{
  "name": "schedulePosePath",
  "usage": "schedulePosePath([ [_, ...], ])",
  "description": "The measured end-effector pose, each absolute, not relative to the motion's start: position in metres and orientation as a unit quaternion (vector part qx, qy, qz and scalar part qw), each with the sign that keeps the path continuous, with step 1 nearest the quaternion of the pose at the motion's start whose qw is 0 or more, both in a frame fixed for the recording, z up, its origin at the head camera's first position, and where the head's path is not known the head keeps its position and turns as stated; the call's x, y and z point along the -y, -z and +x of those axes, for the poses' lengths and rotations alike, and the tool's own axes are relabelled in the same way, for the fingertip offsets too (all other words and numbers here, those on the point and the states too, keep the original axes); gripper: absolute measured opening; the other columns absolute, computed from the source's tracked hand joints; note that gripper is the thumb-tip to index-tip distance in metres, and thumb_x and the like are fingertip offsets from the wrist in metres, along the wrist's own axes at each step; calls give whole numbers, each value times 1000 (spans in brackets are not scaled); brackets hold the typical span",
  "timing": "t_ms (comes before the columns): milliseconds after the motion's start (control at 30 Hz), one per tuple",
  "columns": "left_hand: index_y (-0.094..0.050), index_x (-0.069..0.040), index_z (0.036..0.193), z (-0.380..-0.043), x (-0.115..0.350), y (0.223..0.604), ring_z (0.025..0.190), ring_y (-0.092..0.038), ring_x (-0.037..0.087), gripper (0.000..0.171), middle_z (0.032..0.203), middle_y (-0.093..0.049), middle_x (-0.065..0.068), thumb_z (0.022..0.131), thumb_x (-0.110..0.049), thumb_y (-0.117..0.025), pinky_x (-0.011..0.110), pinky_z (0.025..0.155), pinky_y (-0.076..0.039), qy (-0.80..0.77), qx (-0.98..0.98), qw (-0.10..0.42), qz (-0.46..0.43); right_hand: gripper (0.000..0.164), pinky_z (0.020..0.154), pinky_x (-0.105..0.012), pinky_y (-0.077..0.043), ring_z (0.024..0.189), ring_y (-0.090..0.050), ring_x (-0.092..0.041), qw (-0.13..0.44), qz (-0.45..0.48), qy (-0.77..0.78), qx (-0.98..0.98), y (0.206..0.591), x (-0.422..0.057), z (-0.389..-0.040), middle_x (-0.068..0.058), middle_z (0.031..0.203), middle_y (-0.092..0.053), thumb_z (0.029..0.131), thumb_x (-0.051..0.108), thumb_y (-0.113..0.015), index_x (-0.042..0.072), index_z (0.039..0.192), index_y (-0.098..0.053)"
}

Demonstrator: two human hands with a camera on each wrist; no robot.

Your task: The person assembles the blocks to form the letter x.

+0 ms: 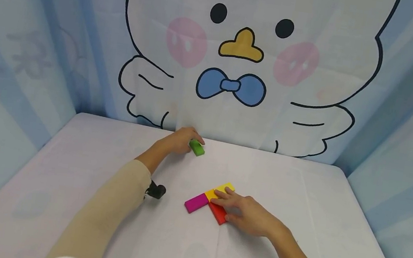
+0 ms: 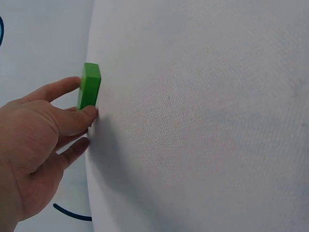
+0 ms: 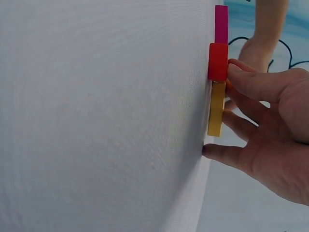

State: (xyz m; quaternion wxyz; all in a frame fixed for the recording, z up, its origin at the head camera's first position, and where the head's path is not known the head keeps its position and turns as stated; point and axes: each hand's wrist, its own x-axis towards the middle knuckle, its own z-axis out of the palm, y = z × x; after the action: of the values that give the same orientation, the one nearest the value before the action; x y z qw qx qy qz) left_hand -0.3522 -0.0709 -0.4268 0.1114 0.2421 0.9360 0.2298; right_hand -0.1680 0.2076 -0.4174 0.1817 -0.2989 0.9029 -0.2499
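Near the far edge of the table, my left hand (image 1: 180,141) pinches a small green block (image 1: 196,148) between thumb and fingers. The left wrist view shows that green block (image 2: 90,86) tilted up on its end, close to the white surface. Closer to me lie a magenta block (image 1: 196,203), a yellow block (image 1: 226,187) and a red block (image 1: 216,213), meeting at their ends in a T-like shape. My right hand (image 1: 251,214) rests over them, fingertips on the yellow block and thumb at the red block (image 3: 218,62). Its fingers partly cover the yellow block.
A white cloth covers the table (image 1: 159,237). Behind it hangs a curtain (image 1: 227,119) printed with a cartoon bird, and blue-white curtains close off both sides. Black wrist camera mounts (image 1: 156,190) stick out from my sleeves.
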Motion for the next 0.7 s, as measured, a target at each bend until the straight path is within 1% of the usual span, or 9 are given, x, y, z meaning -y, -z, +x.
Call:
schedulePosePath([
  [167,-72,-16,133,-351,68,425,130,-52,32,47,142,-56,16,94,9,-66,46,116,-45,-223,-937,108,247,53,119,-65,-34,158,-28,-38,182,-299,251,-902,417,-207,-168,-1,164,-45,99,6,-67,22,149,-60],
  [333,-74,-15,129,-350,66,423,123,-54,29,41,134,-58,15,94,6,-69,44,114,-47,-219,-937,108,251,53,119,-65,-34,158,-27,-37,182,-297,251,-903,417,-207,-167,-1,164,-45,99,7,-67,22,149,-60],
  [533,-75,-15,126,-351,66,422,123,-55,29,37,130,-59,14,95,5,-70,43,114,-47,-207,-937,108,258,53,119,-67,-33,158,-27,-37,185,-293,250,-904,417,-206,-167,-1,165,-44,100,8,-67,24,149,-59],
  [700,-76,-16,124,-351,65,423,125,-55,29,37,129,-59,13,93,4,-72,44,114,-47,-201,-937,108,266,53,119,-66,-34,159,-27,-37,188,-289,248,-905,417,-206,-168,-1,165,-44,99,7,-67,23,150,-59],
])
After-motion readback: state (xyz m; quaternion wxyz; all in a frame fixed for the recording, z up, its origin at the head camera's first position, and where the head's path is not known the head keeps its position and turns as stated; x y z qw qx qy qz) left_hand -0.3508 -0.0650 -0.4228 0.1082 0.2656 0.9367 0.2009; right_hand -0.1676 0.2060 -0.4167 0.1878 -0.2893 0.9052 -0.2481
